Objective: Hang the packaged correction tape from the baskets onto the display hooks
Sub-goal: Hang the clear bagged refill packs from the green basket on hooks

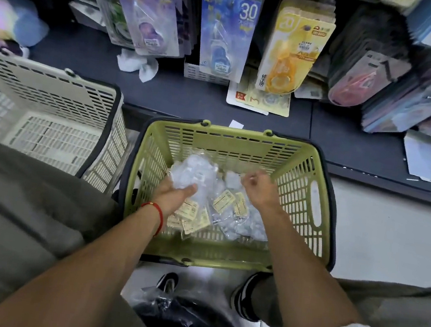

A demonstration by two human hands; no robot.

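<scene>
Left hand (172, 194) grips a crumpled clear bag (194, 173) from below, fingers curled under the plastic, so the bundle lifts as one lump. Right hand (258, 188) sits at 3 o'clock of that bag with fingers curled inward; whether it pinches any plastic, cannot tell, too blurred. Both hands are down in the green basket (312, 174), likely sorting out what to lift.

Task goods: clear packets with yellowish labels (225, 199) lie loose on the basket floor, between and below the hands, more at 5 o'clock of the right hand. Contents look pale and small; cannot confirm they are correction tape.

Display stands at 12 o'clock of the basket: purple pack (148, 13), blue pack (225, 30), yellow pack (291, 51) hang there in rows. Hooks themselves hidden by the cards.

Around: white basket (54, 107) at 9 o'clock, touching or just beside the green one. Crumpled tissue (138, 65) on the dark shelf (87, 49). One card (259, 99) lies flat on the shelf under the yellow pack. Black bag (180, 318) at 6 o'clock, by the shoes (246, 296).

In the way: full rows already hanging, so free hook space looks tight. Slippery loose plastic may slide out of the grip.
</scene>
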